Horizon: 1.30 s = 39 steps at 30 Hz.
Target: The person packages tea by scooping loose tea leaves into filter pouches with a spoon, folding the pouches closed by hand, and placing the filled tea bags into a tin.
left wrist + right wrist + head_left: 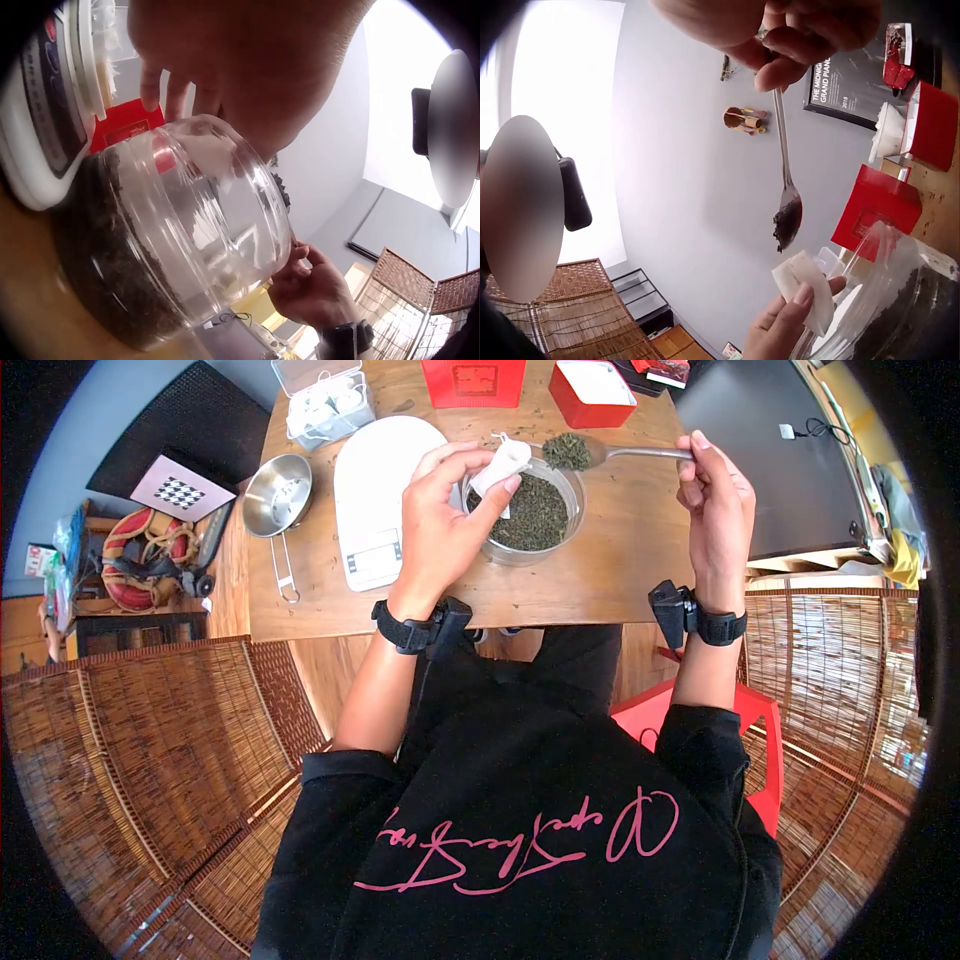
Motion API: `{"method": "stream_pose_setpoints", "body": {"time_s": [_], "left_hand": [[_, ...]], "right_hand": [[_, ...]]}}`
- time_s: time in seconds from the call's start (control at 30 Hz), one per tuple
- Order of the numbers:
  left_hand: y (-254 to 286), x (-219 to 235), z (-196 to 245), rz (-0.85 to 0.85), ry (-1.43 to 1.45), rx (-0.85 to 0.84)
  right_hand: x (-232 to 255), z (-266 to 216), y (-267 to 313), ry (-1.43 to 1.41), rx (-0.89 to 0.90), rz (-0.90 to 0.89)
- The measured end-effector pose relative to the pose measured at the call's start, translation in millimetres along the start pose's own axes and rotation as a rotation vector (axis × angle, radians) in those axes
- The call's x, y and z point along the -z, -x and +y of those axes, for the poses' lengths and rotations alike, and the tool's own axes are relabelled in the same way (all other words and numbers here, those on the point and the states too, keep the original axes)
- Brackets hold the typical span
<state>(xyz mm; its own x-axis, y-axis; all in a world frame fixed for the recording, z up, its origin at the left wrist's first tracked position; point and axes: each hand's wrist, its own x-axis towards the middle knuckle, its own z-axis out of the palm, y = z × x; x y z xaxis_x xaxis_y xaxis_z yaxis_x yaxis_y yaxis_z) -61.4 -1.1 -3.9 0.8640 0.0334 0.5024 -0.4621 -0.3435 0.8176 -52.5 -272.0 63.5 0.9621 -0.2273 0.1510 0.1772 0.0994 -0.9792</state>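
**Loaded spoon held level beside a small white bag, above a jar of dried leaves**

The wooden counter (610,545), smooth and grained, carries everything, with a few leaf crumbs scattered on it. One flat white scale (390,480) lies left of the jar, its long side running away from the person. One round, clear, ridged jar (579,510) stands open, partly filled with crumbly dark green leaves (538,528). Two red boxes are at the far side: one upright box (475,385) and one open box (576,405) with white inside. One shiny metal cup (262,495) sits left of the scale, its single long handle pointing toward the person. One clear box (352,432) at the far left holds several white items, too bunched to count.

The right hand (720,510) has its fingers closed on the handle end of one slim metal spoon (650,453). The spoon lies crosswise over the jar's right side, its long axis running left to right, bowl pointing left and heaped with leaves.

The left hand (440,525) pinches one small, thin, pale bag (502,464) between thumb and fingers, over the jar's far left part. The bag slants, its upper end leaning right toward the spoon's bowl.
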Motion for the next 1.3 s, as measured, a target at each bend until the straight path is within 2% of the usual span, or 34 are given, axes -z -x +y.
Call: {"method": "stream_pose_setpoints", "body": {"time_s": [0.27, 0.63, 0.87, 1.0, 1.1, 1.17, 1.3], "left_hand": [[1, -2, -6, -0.033, -0.132, -0.093], [-1, 2, 1, -0.125, -0.051, -0.061], [-8, 10, 0, -0.228, -0.011, -0.039], [-8, 10, 6, -0.211, -0.054, -0.040], [-9, 7, 7, -0.147, 0.045, 0.019], [-9, 8, 5, -0.153, -0.049, -0.029], [-9, 9, 3, -0.183, -0.050, -0.071]], "right_hand": [[-17, -3, -4, 0.064, 0.048, -0.033], [-23, -6, 3, 0.256, 0.156, -0.070], [-30, -13, 11, 0.325, 0.240, -0.175], [-34, -14, 13, 0.326, 0.256, -0.224], [-35, -17, 15, 0.394, 0.238, -0.228], [-37, -17, 16, 0.384, 0.249, -0.235], [-38, -18, 18, 0.399, 0.284, -0.227]]}}
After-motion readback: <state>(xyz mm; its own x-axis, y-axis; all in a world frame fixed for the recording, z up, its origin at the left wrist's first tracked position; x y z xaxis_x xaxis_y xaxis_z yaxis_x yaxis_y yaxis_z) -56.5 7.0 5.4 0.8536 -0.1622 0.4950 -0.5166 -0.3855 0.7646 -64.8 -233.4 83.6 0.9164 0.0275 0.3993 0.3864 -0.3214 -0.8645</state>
